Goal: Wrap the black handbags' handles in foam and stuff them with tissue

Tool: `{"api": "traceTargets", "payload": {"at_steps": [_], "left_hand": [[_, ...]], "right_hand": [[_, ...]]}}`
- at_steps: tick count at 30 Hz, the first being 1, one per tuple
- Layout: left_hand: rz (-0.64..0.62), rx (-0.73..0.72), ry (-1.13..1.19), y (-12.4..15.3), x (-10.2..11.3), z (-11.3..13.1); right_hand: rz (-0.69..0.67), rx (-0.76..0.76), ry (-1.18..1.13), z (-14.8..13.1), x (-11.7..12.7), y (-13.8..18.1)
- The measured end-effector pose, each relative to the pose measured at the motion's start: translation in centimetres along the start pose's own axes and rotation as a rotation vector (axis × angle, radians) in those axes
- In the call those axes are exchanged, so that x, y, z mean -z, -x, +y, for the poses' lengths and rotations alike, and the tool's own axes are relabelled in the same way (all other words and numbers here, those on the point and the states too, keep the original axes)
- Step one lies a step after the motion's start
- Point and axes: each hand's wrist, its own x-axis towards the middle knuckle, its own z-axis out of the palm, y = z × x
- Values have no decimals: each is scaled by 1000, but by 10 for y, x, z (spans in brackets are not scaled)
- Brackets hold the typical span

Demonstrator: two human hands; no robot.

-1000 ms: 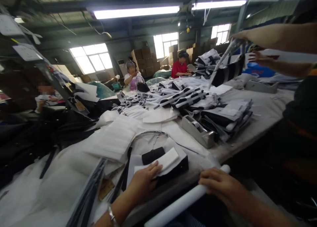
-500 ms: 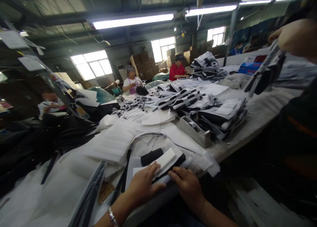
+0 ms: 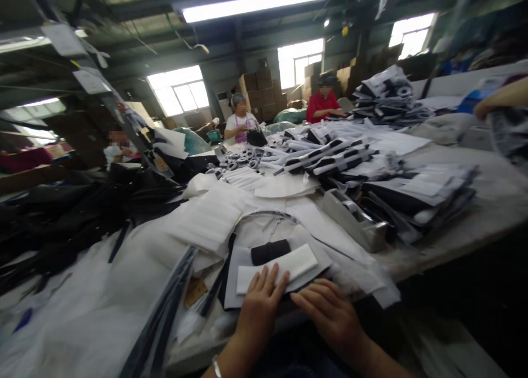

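Observation:
Before me on the table lies a flat black bag (image 3: 227, 284) with a sheet of white foam over it and a thin looped handle (image 3: 264, 214) curving away at the far side. A black rolled piece (image 3: 270, 251) rests on the foam, and nearer to me is a folded white foam strip (image 3: 303, 262). My left hand (image 3: 260, 303) presses flat on this strip with its fingers spread. At the bag's near right edge is my right hand (image 3: 330, 315), fingers stretched out and low over the edge; whether they touch it is hard to see.
A grey tape dispenser (image 3: 355, 219) stands to the right, beside a stack of wrapped black-and-white pieces (image 3: 421, 199). White foam sheets (image 3: 210, 215) and long dark strips (image 3: 159, 317) lie to the left. Another person's hand (image 3: 501, 98) is at the far right; further co-workers sit behind.
The view has swung left, shifting the scene rightward. The foam strip now lies more level and further onto the bag. My right hand's fingers have straightened, and the other person's hand at right is lower.

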Motion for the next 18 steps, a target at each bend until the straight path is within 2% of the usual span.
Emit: {"api": "traceTargets", "payload": {"at_steps": [3,6,9,13,15,18], "left_hand": [[79,24,-37,6,-8,6],[111,18,-52,8,-11,7],[150,-8,-92,8,-13,10],[228,-78,-203,3,-13,9],[271,-137,-249,-1,-10,2],[267,-251,-294,-7,-6,-14]], "right_hand": [[-133,77,91,25,8,-2],[-204,168,99,52,-3,6],[-171,147,94,64,-19,22],[-109,106,113,62,-27,35],[-95,113,129,61,-28,35],[-87,123,139,61,-27,32]]}}
